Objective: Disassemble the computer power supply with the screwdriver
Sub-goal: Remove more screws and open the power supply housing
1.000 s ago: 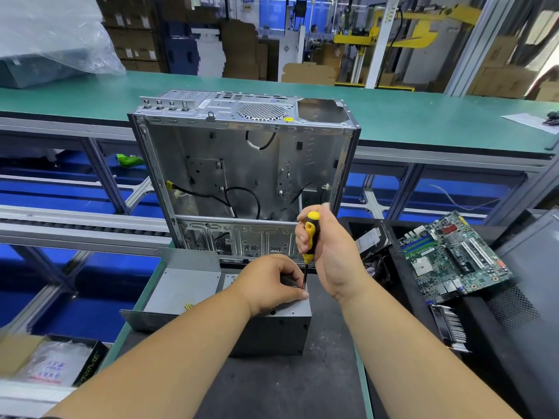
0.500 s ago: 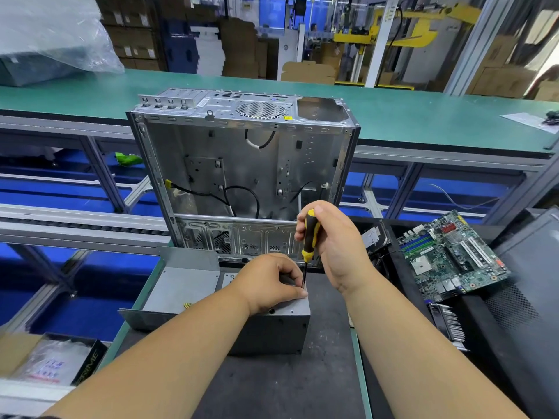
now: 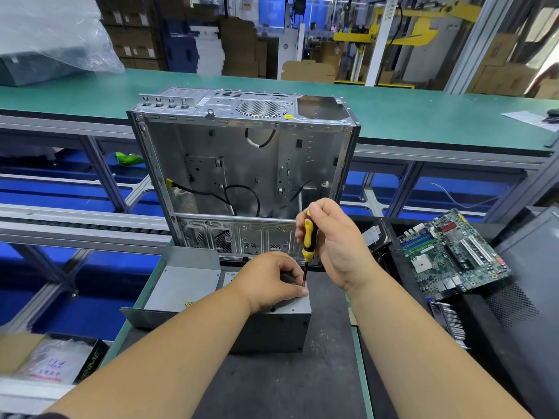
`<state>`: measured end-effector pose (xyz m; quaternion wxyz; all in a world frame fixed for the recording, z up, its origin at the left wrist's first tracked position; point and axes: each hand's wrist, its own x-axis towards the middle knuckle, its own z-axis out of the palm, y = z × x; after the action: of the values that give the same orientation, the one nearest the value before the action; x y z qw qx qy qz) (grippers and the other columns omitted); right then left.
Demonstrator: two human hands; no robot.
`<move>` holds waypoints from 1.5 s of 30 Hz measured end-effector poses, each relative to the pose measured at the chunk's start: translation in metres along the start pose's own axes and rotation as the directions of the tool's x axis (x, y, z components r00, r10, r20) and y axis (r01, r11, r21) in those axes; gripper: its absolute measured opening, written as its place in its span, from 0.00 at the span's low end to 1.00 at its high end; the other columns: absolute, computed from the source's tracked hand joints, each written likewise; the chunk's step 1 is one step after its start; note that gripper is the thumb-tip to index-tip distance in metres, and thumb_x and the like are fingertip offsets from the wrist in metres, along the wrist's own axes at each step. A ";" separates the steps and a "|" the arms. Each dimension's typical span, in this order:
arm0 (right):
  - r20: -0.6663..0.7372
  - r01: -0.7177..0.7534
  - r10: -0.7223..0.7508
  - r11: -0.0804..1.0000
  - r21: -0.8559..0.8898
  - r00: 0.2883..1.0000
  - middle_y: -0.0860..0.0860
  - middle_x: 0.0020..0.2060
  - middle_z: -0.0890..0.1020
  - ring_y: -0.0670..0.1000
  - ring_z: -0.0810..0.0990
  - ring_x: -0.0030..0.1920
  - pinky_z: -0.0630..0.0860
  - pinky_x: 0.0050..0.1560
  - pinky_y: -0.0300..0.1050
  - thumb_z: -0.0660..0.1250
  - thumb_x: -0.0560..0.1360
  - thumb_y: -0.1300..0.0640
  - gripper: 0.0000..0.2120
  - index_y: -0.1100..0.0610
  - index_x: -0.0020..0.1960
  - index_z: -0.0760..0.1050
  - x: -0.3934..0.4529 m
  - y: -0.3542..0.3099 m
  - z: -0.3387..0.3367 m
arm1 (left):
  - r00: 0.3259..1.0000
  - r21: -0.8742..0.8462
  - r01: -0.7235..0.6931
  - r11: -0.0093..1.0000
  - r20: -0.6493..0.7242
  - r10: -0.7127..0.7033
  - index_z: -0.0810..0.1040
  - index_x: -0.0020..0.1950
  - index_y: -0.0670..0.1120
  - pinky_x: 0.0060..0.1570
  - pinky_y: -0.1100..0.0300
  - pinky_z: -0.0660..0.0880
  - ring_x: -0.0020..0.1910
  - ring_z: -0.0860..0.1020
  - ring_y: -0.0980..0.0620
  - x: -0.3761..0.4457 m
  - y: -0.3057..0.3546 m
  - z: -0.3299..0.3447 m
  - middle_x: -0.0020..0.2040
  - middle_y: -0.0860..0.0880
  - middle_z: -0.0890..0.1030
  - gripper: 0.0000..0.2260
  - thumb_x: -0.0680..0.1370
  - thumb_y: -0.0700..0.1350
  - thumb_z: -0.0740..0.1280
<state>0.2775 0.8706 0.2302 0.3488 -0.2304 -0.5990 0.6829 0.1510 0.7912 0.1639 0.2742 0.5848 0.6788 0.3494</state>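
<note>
Screwdriver upright on power supply, both hands engaged.
Right hand (image 3: 332, 237) curled round yellow-black screwdriver (image 3: 308, 237), wrist bent, shaft near vertical, tip at top right edge of power supply (image 3: 278, 328); left hand (image 3: 269, 279) rests on the unit's top, fingers curled beside the shaft; unit sits on dark bench (image 3: 272, 385) before open computer case (image 3: 242, 164); motherboard (image 3: 453, 252) right.

matt grey metal power supply (image 3: 281, 322), bare metal case (image 3: 242, 164)
</note>
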 end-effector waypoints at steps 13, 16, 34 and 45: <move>0.034 -0.087 0.082 0.979 0.186 0.996 0.51 0.32 0.71 0.48 0.67 0.32 0.67 0.39 0.41 0.52 0.85 0.51 0.20 0.58 0.42 0.75 -0.002 -0.004 0.000 | 1.000 0.002 -0.006 1.000 0.004 0.006 0.80 0.34 0.55 0.50 0.59 0.78 0.42 0.79 0.61 0.001 -0.001 0.000 0.41 0.58 0.80 0.09 0.66 0.49 0.80; 0.037 -0.048 0.045 0.994 0.100 0.998 0.50 0.32 0.71 0.48 0.66 0.32 0.67 0.37 0.40 0.59 0.80 0.49 0.12 0.55 0.42 0.73 -0.003 -0.004 0.003 | 1.000 -0.018 -0.001 1.000 0.003 0.001 0.80 0.33 0.55 0.49 0.58 0.78 0.42 0.80 0.60 0.001 -0.001 0.001 0.41 0.58 0.80 0.09 0.66 0.48 0.80; 0.000 0.026 -0.027 0.987 0.159 1.000 0.51 0.36 0.76 0.48 0.72 0.37 0.71 0.43 0.41 0.54 0.83 0.55 0.18 0.58 0.46 0.81 -0.005 0.001 0.002 | 1.000 0.013 -0.015 1.000 -0.002 0.015 0.80 0.34 0.56 0.47 0.67 0.75 0.43 0.79 0.63 0.002 -0.002 0.000 0.42 0.57 0.81 0.09 0.67 0.48 0.80; -0.052 0.011 -0.009 0.999 0.038 0.999 0.48 0.35 0.76 0.47 0.71 0.34 0.67 0.40 0.43 0.58 0.83 0.57 0.07 0.56 0.47 0.68 -0.006 0.002 0.006 | 1.000 -0.003 -0.019 1.000 0.001 0.019 0.81 0.35 0.55 0.52 0.55 0.78 0.43 0.80 0.59 0.001 -0.002 0.000 0.42 0.56 0.80 0.08 0.66 0.48 0.80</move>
<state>0.2761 0.8619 0.2284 0.3721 -0.2382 -0.5777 0.6863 0.1499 0.7926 0.1620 0.2722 0.5910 0.6726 0.3524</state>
